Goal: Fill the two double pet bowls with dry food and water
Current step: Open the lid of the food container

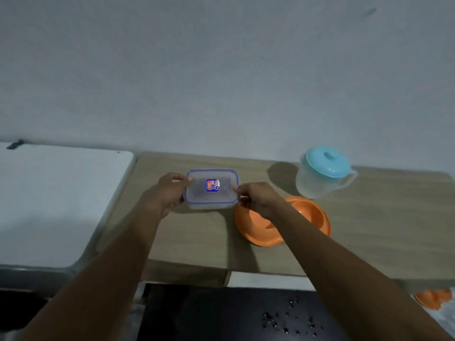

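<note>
A clear rectangular food container (211,189) with a blue-rimmed lid and a small label sits on the wooden table (384,217). My left hand (170,193) grips its left end and my right hand (258,200) grips its right end. Its contents are hard to make out through the lid. An orange double pet bowl (312,215) lies just right of the container, partly under my right forearm. A translucent water jug (320,174) with a light blue lid stands behind the bowl. A second orange bowl (434,299) shows at the lower right, below the table edge.
A white surface (56,200) adjoins the table on the left. A plain wall rises behind everything. Below the table's front edge lies a dark floor (221,316) with several small dark specks scattered on it.
</note>
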The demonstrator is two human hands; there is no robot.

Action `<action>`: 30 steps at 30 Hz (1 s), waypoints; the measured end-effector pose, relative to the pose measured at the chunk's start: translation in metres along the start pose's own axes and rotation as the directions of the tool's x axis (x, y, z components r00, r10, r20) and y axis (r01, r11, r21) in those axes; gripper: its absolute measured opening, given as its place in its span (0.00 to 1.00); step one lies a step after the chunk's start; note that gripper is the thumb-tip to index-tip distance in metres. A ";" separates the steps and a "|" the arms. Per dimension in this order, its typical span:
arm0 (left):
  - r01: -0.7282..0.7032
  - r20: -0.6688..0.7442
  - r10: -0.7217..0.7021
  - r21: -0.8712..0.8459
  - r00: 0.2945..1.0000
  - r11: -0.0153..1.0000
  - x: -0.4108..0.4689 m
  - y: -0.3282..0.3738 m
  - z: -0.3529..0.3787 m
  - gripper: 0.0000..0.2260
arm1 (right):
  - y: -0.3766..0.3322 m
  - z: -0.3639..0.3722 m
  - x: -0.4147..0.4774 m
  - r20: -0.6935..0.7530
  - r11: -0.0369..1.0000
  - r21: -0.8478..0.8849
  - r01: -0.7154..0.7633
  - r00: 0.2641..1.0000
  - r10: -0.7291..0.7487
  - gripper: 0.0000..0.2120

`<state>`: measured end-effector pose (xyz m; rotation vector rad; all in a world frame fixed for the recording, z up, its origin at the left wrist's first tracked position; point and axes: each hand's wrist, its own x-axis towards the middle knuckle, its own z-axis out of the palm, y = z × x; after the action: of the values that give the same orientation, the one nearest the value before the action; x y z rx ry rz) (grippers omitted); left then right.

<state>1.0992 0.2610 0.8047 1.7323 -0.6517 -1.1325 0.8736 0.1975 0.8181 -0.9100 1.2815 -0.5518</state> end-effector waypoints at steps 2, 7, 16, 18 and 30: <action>-0.003 0.039 0.002 0.019 0.999 1.000 0.033 0.003 -0.001 0.09 | -0.010 0.008 0.033 -0.001 0.999 -0.033 -0.036 0.999 0.036 0.04; 0.077 0.189 -0.073 -0.013 0.979 0.997 0.086 0.004 0.007 0.09 | -0.019 0.007 0.082 -0.022 0.988 -0.019 -0.156 0.988 0.156 0.04; 0.096 0.186 -0.089 -0.027 0.978 0.995 0.099 -0.002 0.009 0.07 | -0.015 0.010 0.099 -0.204 0.988 -0.138 -0.070 0.978 0.041 0.12; 0.078 0.184 -0.079 0.014 0.980 0.997 0.093 0.000 0.007 0.09 | -0.020 0.011 0.094 -0.238 0.936 -0.352 -0.012 0.968 -0.077 0.16; -0.295 0.420 0.015 0.612 0.908 0.734 0.129 0.038 0.037 0.20 | 0.051 0.080 0.052 -0.268 0.932 0.358 -0.054 0.950 0.158 0.18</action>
<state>1.1233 0.1258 0.7822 1.9820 -1.5917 -1.2143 0.9564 0.2061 0.7484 -0.4695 1.4324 -0.8192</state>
